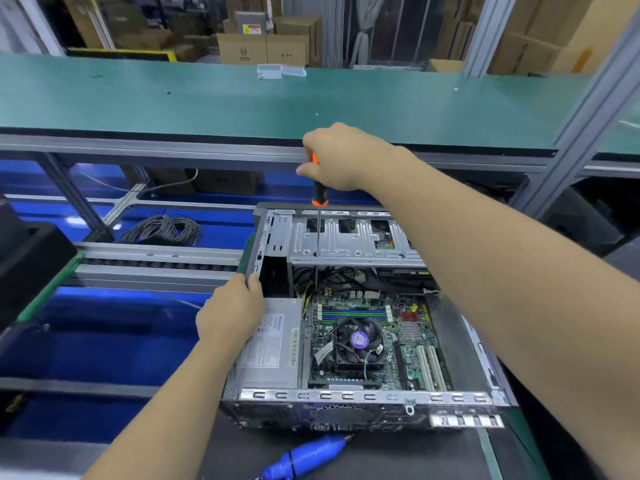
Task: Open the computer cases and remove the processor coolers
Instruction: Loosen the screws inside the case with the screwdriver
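Head view: right hand [341, 157] grips an upright orange screwdriver [318, 216] inside the open computer case [363, 398], left hand [232, 311] gripping its left edge.

The single head camera is looking forward and steeply down from the person's head, sitting close over the open case [363, 341], which is filling the lower middle. Both forearms are reaching in from the bottom edge. Its wide angle is bowing the green shelf [242, 98] and taking in cartons [263, 46] far behind.
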The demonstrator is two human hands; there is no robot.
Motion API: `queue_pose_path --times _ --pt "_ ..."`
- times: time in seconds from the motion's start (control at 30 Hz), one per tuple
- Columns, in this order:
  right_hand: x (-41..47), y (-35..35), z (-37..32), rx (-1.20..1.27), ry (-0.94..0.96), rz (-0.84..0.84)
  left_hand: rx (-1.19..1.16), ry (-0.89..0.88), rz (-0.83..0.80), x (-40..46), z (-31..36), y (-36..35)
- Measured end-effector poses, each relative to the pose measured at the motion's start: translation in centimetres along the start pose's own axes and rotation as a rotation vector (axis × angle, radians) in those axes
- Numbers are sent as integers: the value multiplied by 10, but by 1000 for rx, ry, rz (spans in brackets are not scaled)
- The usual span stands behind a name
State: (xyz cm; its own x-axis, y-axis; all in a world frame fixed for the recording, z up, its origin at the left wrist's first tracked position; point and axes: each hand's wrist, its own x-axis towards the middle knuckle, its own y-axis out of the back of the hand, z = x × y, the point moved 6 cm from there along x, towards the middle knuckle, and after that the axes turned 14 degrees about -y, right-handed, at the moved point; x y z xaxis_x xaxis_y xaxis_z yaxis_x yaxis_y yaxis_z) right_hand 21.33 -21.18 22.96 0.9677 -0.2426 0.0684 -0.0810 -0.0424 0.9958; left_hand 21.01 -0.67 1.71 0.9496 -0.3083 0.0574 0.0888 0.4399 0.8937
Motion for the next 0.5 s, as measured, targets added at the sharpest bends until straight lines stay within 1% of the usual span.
queue_pose_path --times 0.13,0.27,0.33,0.4,0.43,0.47,0.5 --pt "-6 0 -6 57 101 -86 3 2 72 2 4 7" --pt "-8 -1 -3 121 62 -156 26 -6 102 2 7 9" --pt "-5 0 -4 90 6 -97 44 -14 109 3 9 10" --pt "-3 1 -2 -45 -94 27 53 -18 111 3 10 10" --pt "-2 0 -2 -83 -111 83 50 -19 110 3 10 10" --pt "-1 -1 -4 -77 -97 104 42 -19 107 3 9 9" --pt "1 -3 -5 -41 -63 89 33 -16 104 3 9 8"
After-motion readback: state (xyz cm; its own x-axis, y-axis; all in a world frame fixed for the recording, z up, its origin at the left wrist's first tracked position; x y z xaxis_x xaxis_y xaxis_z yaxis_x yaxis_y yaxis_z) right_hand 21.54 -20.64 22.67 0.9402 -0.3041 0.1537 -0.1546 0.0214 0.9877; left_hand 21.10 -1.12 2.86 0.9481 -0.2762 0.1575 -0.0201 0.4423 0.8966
